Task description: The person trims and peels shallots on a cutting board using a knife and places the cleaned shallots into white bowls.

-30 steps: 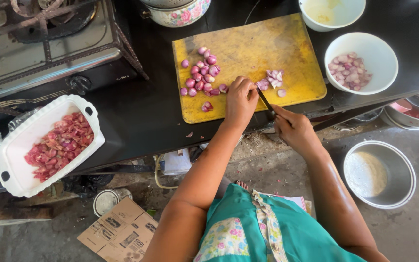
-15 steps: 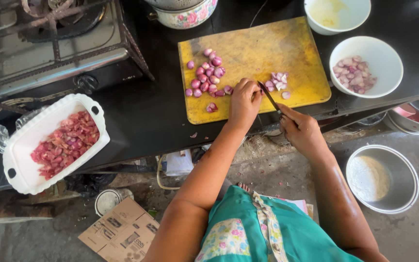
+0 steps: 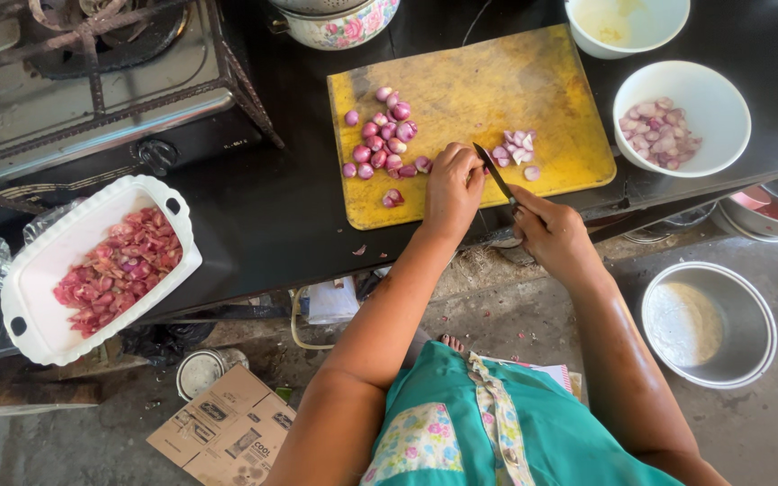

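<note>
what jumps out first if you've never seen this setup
The yellow cutting board at the centre, where the left hand pins a shallot beside the knife held by the right hand. Whole shallots cluster on the board's left; a white tray of peels sits far left.

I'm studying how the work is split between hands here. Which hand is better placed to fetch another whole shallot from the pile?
The left hand, probably. It rests on the yellow cutting board right beside the pile of whole shallots, while the right hand holds the knife on the far side.
</note>
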